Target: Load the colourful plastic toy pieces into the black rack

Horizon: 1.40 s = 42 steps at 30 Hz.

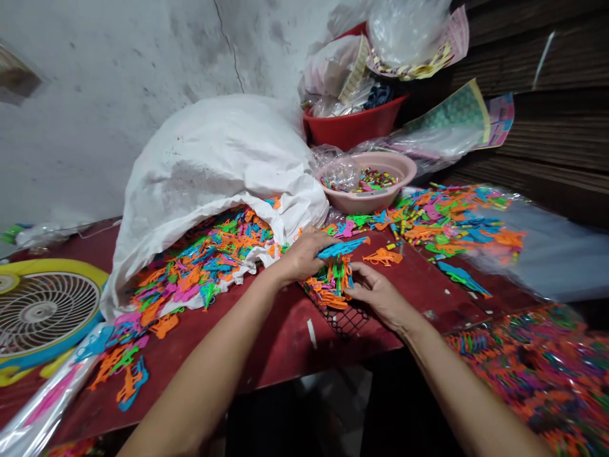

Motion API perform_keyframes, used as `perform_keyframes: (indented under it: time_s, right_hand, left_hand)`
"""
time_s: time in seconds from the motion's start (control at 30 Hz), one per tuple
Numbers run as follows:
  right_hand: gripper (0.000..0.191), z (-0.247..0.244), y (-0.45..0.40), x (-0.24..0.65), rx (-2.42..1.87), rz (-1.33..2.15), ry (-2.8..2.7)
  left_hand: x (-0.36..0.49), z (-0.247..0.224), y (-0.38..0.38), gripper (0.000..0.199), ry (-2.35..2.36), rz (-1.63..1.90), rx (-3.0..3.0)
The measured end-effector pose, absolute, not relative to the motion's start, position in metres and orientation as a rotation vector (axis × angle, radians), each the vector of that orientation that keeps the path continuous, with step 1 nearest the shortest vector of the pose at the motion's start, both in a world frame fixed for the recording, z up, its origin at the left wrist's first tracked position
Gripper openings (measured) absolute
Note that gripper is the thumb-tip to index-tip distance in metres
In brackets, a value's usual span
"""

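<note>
- Head view: my left hand point(304, 257) grips a blue plastic toy gun point(345, 247) just above a heap of toy guns point(328, 289).
- My right hand point(375, 295), apart and open, touches that heap, which sits in a black mesh basket point(340, 320) on the bench point(285, 336).

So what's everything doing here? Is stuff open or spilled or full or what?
White woven sack: tipped over, spilling plastic toy guns
Pink plastic basin: holding small colourful pieces
Red plastic basin: stuffed with plastic bags
Black mesh basket: piled with toy guns
Left hand: gripping a blue toy gun
Right hand: open, touching the pile
Yellow-rimmed fan: lying flat
</note>
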State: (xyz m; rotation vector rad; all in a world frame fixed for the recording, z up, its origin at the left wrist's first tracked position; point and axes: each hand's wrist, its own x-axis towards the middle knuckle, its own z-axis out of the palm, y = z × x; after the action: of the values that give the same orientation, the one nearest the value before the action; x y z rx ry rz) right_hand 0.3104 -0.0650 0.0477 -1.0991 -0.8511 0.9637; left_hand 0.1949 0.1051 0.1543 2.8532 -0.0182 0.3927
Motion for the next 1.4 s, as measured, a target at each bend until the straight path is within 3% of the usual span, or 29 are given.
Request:
perform_keyframes:
  time_s: [0.43,0.6,0.73,1.03,1.4]
  right_hand:
    - [0.036,0.052,-0.055,0.296,-1.275,0.726,-0.979]
    - [0.046,0.046,-0.061,0.297,-1.270,0.821,-1.018]
    - [0.056,0.045,-0.070,0.304,-1.168,1.000,-1.036]
    - [0.040,0.057,-0.077,0.307,-1.058,1.081,-1.050]
    - [0.047,0.042,-0.057,0.298,-1.154,1.029,-1.068]
  left_hand:
    - [0.188,0.157,0.100,0.027,0.019,0.382,2.838]
    - [0.185,0.159,0.093,0.043,0.049,0.399,2.875]
    - [0.183,0.157,0.092,0.035,0.040,0.398,2.846]
    - [0.176,0.158,0.092,0.025,0.087,0.429,2.749]
    - [0.169,0.154,0.097,0.031,0.028,0.355,2.712]
